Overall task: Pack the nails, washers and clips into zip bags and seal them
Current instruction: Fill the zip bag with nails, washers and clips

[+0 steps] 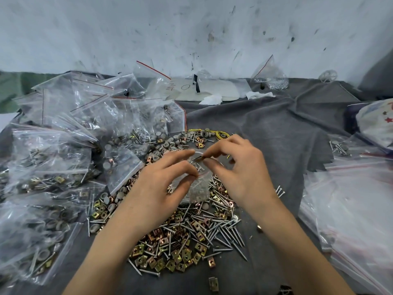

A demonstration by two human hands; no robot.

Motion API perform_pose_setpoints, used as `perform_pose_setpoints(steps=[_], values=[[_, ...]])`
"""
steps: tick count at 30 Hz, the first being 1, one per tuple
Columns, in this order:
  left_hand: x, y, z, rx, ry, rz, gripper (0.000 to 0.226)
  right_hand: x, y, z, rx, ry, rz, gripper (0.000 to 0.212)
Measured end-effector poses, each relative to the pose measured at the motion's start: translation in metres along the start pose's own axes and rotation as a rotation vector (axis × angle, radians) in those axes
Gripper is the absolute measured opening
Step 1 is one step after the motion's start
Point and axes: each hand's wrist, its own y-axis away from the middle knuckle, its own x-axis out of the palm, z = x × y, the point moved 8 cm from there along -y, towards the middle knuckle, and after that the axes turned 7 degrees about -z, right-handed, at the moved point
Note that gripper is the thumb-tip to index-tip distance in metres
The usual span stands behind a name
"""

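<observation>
Nearest, below and just right of the grip, a stray clip [213, 284] lies alone on the grey cloth [265, 128]. Above it, under both wrists, spreads a heap of brass-coloured square clips [182, 258] mixed with steel nails [225, 231]; most of the nails fan out on the right-hand side.

Over this heap the left hand [161, 184] holds a small zip bag [197, 189]. Its thumb and curled fingers pinch the bag's upper left edge, so the mouth faces up and the body hangs down, with nails showing through the clear plastic. The right hand [240, 167] meets it at the mouth, thumb and forefinger pressed together on a small dark piece [201, 159]. I cannot tell what kind of piece it is. The other fingers are bent loosely above.

Just beyond the grip lie grey washers [165, 143] with a few clips among them, and behind those some yellow strands [221, 134]. To the left of the grip, filled zip bags [42, 167] are piled up, holding nails, washers and clips. To its right, well apart, flat empty zip bags [350, 199] lie stacked, with a few loose nails beyond them.

Farther back rest crumpled white tissue [212, 99] and, propped near the scuffed wall [191, 28], a far zip bag [274, 79] of small silvery parts.
</observation>
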Motion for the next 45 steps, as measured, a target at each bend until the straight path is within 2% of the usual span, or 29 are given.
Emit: perform_pose_setpoints(steps=[2, 5, 7, 8, 10, 12, 13, 23, 25, 27, 30, 32, 34, 36, 39, 41, 43, 45], values=[[0.0, 0.0, 0.0, 0.001, -0.002, -0.001, 0.009, 0.003, 0.003, -0.006, 0.022, -0.023, 0.008, 0.01], [-0.002, 0.0, 0.003, -0.017, -0.015, -0.001, 0.007, -0.012, 0.008, -0.021, 0.073, -0.13, -0.142, 0.013], [-0.003, 0.001, 0.007, -0.042, -0.021, 0.003, 0.009, -0.015, 0.015, -0.039, 0.127, -0.095, -0.188, 0.008], [-0.002, 0.001, 0.008, -0.049, -0.022, 0.005, 0.009, -0.008, 0.02, -0.05, 0.173, -0.041, -0.135, 0.006], [-0.002, 0.0, 0.007, -0.047, -0.027, 0.006, 0.009, 0.019, 0.037, -0.073, 0.271, 0.104, 0.123, 0.005], [-0.001, -0.001, 0.005, -0.033, -0.034, 0.005, 0.009, 0.048, 0.061, -0.089, 0.289, 0.275, 0.385, 0.011], [0.0, -0.002, 0.004, -0.028, -0.036, 0.003, 0.009, 0.057, 0.07, -0.094, 0.278, 0.339, 0.455, 0.013], [-0.001, 0.0, 0.006, -0.025, -0.022, 0.01, 0.009, 0.066, 0.073, -0.101, 0.241, 0.418, 0.443, 0.013], [-0.001, 0.001, 0.007, -0.036, -0.013, 0.017, 0.008, 0.064, 0.069, -0.098, 0.224, 0.421, 0.418, 0.014], [-0.003, 0.002, 0.007, -0.035, -0.003, 0.016, 0.008, 0.056, 0.063, -0.087, 0.21, 0.301, 0.331, 0.01], [-0.006, 0.003, 0.006, -0.019, 0.005, 0.008, 0.008, 0.027, 0.044, -0.059, 0.178, 0.016, 0.073, 0.004], [-0.007, 0.003, 0.006, -0.015, 0.013, 0.003, 0.007, 0.0, 0.03, -0.034, 0.077, -0.056, -0.123, 0.005], [-0.007, 0.003, 0.004, -0.008, 0.016, -0.002, 0.007, -0.02, 0.021, -0.009, -0.028, -0.106, -0.245, 0.005], [-0.007, 0.003, 0.003, 0.006, 0.01, -0.006, 0.006, -0.025, 0.015, 0.01, -0.114, -0.101, -0.27, 0.006], [-0.006, 0.002, 0.002, 0.022, 0.009, -0.006, 0.008, -0.005, 0.012, 0.023, -0.192, 0.0, -0.15, 0.013], [-0.006, 0.003, 0.003, 0.019, 0.012, 0.001, 0.009, 0.006, 0.015, 0.016, -0.166, -0.026, -0.102, 0.021], [-0.009, 0.004, 0.006, 0.009, 0.011, -0.011, 0.01, -0.002, 0.018, -0.001, -0.083, -0.122, -0.225, 0.024], [-0.012, 0.005, 0.01, -0.004, 0.012, -0.039, 0.01, -0.007, 0.022, -0.027, 0.022, -0.1, -0.325, 0.02]])
